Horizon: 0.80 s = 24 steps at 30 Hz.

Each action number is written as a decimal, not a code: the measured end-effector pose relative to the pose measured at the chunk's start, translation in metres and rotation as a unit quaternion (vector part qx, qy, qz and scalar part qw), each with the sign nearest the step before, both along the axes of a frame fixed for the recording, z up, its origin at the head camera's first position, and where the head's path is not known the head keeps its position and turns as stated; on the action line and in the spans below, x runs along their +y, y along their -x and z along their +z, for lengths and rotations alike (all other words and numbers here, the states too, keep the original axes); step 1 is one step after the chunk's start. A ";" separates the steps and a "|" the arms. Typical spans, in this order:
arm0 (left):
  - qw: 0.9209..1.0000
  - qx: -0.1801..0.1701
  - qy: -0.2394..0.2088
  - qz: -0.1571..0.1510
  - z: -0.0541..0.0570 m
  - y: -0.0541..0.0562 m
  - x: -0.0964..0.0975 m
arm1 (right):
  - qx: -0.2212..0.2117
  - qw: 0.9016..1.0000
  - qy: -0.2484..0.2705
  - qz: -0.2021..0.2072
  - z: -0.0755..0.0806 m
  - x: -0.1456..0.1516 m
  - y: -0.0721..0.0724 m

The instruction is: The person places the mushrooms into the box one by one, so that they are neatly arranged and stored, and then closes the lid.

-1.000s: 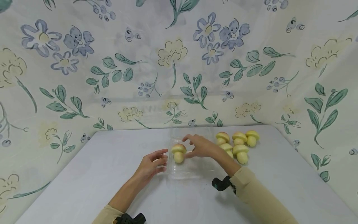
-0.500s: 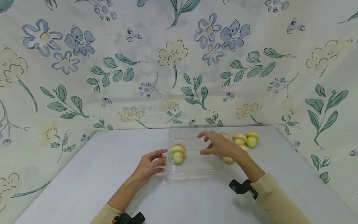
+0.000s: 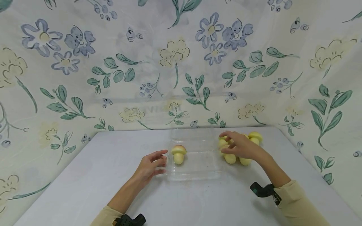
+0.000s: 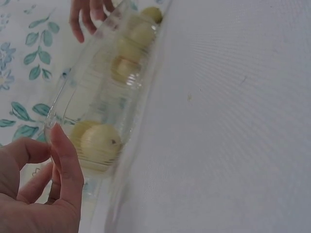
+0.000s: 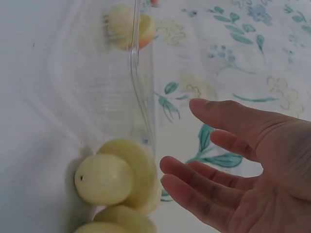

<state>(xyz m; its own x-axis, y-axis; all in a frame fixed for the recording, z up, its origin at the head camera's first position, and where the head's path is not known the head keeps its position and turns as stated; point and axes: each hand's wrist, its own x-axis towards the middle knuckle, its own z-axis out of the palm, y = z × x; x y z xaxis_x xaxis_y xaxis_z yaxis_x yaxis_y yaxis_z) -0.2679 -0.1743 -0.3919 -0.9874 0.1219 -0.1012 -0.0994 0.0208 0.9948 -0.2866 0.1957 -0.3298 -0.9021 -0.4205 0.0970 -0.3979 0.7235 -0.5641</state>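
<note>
A clear plastic box [image 3: 200,161] lies on the table, with one toy mushroom [image 3: 178,153] standing in its left part; the cap is yellow-green with a reddish top. At the box's left rim is my left hand [image 3: 151,164]; in the left wrist view its thumb and fingers pinch the rim. My right hand [image 3: 241,146] hovers over the group of mushrooms [image 3: 230,158] right of the box and partly hides them. Its fingers are loosely bent and spread, holding nothing. The right wrist view shows the nearest mushroom [image 5: 104,179] below and apart from the fingertips.
Several mushrooms stand close together against the box's right side, the farthest mushroom [image 3: 255,137] toward the back. The white table [image 3: 186,201] ends at a floral cloth [image 3: 158,94] hanging behind it. A black camera mount [image 3: 263,190] sticks out from the right wrist.
My right hand has moved right, out of the box and over the mushroom group. The box, with its mushroom and my left hand, has shifted slightly left.
</note>
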 end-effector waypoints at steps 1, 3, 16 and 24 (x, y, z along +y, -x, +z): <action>1.000 -0.001 -0.001 0.001 0.000 0.000 0.000 | 0.001 1.000 0.000 0.001 0.000 0.003 -0.001; 1.000 -0.003 -0.001 0.002 -0.001 0.000 0.000 | 0.003 1.000 0.002 0.004 -0.001 0.009 -0.002; 1.000 -0.003 -0.005 0.003 -0.001 0.000 0.000 | -0.010 1.000 -0.020 -0.009 0.000 0.032 0.002; 1.000 -0.002 -0.007 0.001 0.000 0.000 0.000 | -0.030 0.999 -0.022 -0.007 0.001 0.041 0.001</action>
